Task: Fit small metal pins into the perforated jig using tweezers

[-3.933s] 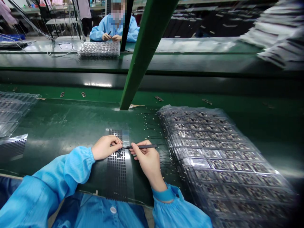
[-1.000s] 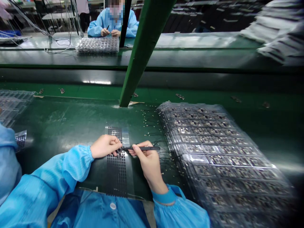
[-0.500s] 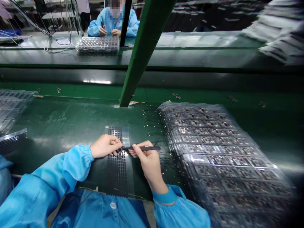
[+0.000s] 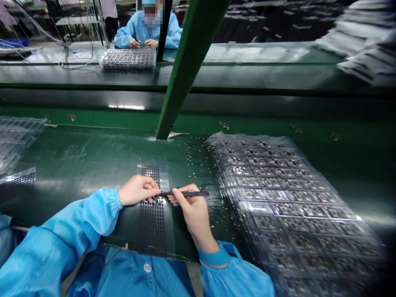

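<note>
My right hand [image 4: 191, 210] is closed around black tweezers [image 4: 194, 193], whose tips point left toward my left fingertips. My left hand [image 4: 139, 190] is pinched on a small electronic part [image 4: 157, 201], mostly hidden by the fingers. Both hands are over a clear sheet bearing a grid of small black pieces [image 4: 153, 231], which lies on the green bench in front of me. Just right of my right hand, several thin black wires with bright ends [image 4: 198, 175] lie near the tray stack.
Stacked clear trays of small circuit boards [image 4: 278, 194] fill the right side. Another clear tray [image 4: 18, 136] and a black-gridded sheet [image 4: 18, 183] lie at left. A green post [image 4: 185, 78] rises ahead; beyond the conveyor sits a co-worker [image 4: 131, 31]. Loose small parts [image 4: 224, 125] rest on the green strip.
The loose parts on the green strip have shifted slightly left. My left fingertips have moved a touch to the right; my right hand and the tweezers are almost still.
</note>
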The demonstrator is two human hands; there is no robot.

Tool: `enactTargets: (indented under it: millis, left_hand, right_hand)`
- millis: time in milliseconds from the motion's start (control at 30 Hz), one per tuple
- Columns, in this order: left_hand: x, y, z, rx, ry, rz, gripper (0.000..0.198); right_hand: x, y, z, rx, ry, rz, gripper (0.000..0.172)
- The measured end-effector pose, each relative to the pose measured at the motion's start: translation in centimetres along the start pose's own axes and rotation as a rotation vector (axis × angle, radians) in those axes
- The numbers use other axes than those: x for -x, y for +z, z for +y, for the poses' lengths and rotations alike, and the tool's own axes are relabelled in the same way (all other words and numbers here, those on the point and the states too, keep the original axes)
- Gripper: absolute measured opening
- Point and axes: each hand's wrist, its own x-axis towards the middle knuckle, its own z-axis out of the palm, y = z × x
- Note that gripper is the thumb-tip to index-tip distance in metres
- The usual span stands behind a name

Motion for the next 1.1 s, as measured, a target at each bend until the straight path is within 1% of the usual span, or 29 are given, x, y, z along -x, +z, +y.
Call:
enactTargets:
  millis: [133,267,467,533,633,733,800,900,1000,1100]
  left_hand:
    - [0.0,0.2,0.0,-0.006,0.000,0.013,0.020]
    - [-0.1,0.2,-0.1,0.001,0.064,0.025,0.019]
    - [-0.3,-0.2,-0.3,0.049,0.091,0.087,0.018]
    - [-0.2,-0.1,-0.3,0.058,0.087,0.076,0.020]
    - [-0.1,0.2,-0.3,0.056,0.100,0.059,0.021]
    - [0.2,0.5,-0.3,0.002,0.149,0.063,0.019]
    - [0.4,0.6,-0.3,-0.067,0.197,0.070,0.018]
    - [0.7,0.7,-0.3,-0.175,0.257,0.075,0.017]
    - [0.9,0.8,-0.4,-0.232,0.299,0.062,0.016]
    - [0.9,0.8,-0.4,-0.242,0.325,0.033,0.016]
  right_hand:
    - [0.0,0.1,-0.1,0.015,0.002,0.001,0.035]
    - [0.2,0.2,-0.2,0.016,-0.004,0.013,0.037]
    - [0.2,0.1,0.1,-0.023,-0.023,0.032,0.034]
    - [0.3,0.1,0.1,-0.040,-0.010,-0.007,0.035]
    - [0.4,0.2,0.0,-0.016,-0.005,-0.102,0.040]
    - [0.5,0.3,-0.2,0.054,-0.029,-0.173,0.030]
    - [0.6,0.3,-0.4,0.077,-0.027,-0.184,0.025]
    - [0.7,0.4,-0.4,0.091,-0.036,-0.172,0.022]
    - [0.9,0.6,-0.3,0.165,-0.108,-0.133,0.017]
    - [1.1,0.8,-0.2,0.259,-0.173,-0.083,0.015]
